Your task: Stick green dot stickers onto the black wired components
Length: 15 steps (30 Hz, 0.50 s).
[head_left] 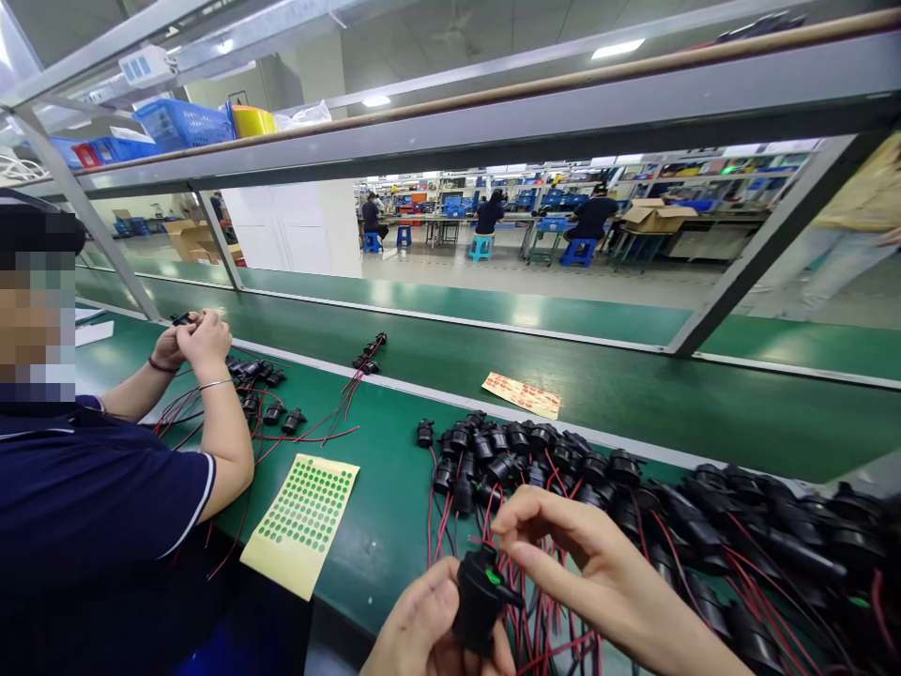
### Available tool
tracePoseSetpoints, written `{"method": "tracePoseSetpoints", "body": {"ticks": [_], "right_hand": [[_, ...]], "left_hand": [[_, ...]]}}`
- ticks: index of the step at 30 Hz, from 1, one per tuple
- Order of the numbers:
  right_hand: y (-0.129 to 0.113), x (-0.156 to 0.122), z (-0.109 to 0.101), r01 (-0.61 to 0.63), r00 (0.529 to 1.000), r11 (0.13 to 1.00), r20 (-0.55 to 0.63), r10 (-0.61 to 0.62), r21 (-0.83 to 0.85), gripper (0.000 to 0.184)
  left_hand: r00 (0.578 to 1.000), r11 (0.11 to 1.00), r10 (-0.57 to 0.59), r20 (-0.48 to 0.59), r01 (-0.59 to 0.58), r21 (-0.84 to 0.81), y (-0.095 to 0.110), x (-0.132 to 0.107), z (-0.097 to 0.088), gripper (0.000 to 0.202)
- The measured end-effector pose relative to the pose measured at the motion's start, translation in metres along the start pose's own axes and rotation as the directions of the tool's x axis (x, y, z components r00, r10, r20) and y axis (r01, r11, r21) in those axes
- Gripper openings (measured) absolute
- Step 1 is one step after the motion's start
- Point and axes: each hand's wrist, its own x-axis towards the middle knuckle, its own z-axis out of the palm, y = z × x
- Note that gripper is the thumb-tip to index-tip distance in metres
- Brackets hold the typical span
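My left hand is closed round a black plastic connector with red and black wires, held at the bottom middle of the view. A small green dot sits on the connector's top. My right hand pinches at that top with thumb and forefinger. Just beyond lies a big pile of the same black connectors with tangled red wires, spreading to the right edge of the green bench.
A yellow sheet of green dot stickers lies left of my hands. A co-worker in a dark blue shirt sits at left, both hands on a connector, more connectors beside them. A sticker sheet lies on the belt.
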Motion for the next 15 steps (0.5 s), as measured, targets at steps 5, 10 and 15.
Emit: {"method": "tracePoseSetpoints", "body": {"ticks": [5,10,15], "right_hand": [[-0.015,0.005,-0.007,-0.010,0.987,0.995,0.159,0.026,-0.101,0.005],[-0.017,0.002,-0.010,-0.056,0.973,0.982,0.213,0.094,-0.179,0.006],[-0.021,0.004,-0.013,-0.107,0.959,0.971,0.235,0.157,-0.214,0.009]], "left_hand": [[0.999,0.997,-0.038,0.019,0.036,0.070,0.002,-0.002,0.002,0.050],[0.998,0.990,-0.056,-0.011,0.057,0.130,0.002,-0.002,0.004,0.056],[0.998,0.985,-0.061,-0.028,0.065,0.160,-0.006,0.003,0.003,0.059]]}}
